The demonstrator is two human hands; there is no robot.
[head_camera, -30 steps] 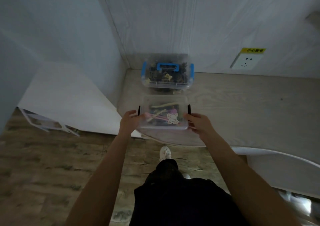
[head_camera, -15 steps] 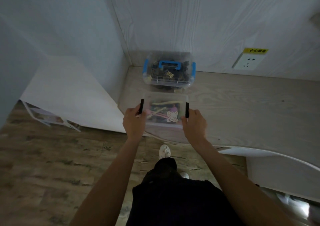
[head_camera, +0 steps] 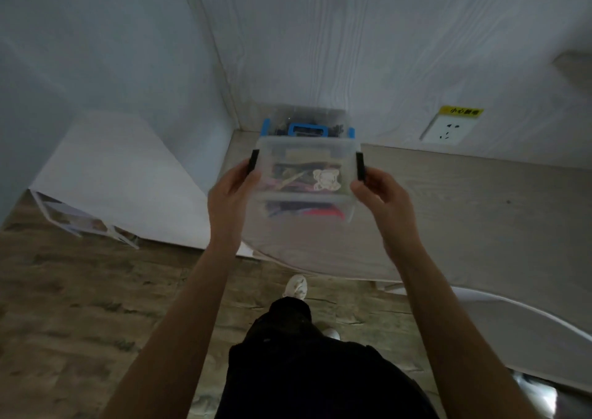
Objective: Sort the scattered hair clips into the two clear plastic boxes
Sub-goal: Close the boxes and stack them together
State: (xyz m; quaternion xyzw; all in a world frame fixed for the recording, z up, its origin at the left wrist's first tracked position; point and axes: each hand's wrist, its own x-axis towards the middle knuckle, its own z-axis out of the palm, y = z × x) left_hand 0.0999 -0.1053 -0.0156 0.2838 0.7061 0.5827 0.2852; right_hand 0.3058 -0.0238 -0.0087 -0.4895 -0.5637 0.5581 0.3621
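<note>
Both hands hold a clear plastic box with black latches (head_camera: 307, 178) up off the tabletop (head_camera: 464, 200), in front of the wall corner. The left hand (head_camera: 230, 191) grips the box's left end, thumb lying along the near side by the black latch; its fingers go under or behind the box and cannot be seen. The right hand (head_camera: 381, 194) grips the right end just below the other black latch, fingers curled round the side, their tips hidden behind the plastic.

Through the lid, a jumble of hair clips (head_camera: 298, 181) shows, with pink, dark and pale pieces and one cream, bear-like shape, though the dim light and cloudy plastic blur the single clips. More colour, red and dark blue, shows through the box's lower front wall.

Behind it, a second clear box with blue handle and latches (head_camera: 307, 127) stands on the tabletop in the corner. The lifted box covers most of it; only its top edge, blue handle and dark contents show, too dim to tell apart.

On the wall to the right is a socket (head_camera: 447, 130) under a yellow label whose writing is too small to read. Below are a wood-patterned floor (head_camera: 80, 306), dark clothing and a pale shoe (head_camera: 296, 285).
</note>
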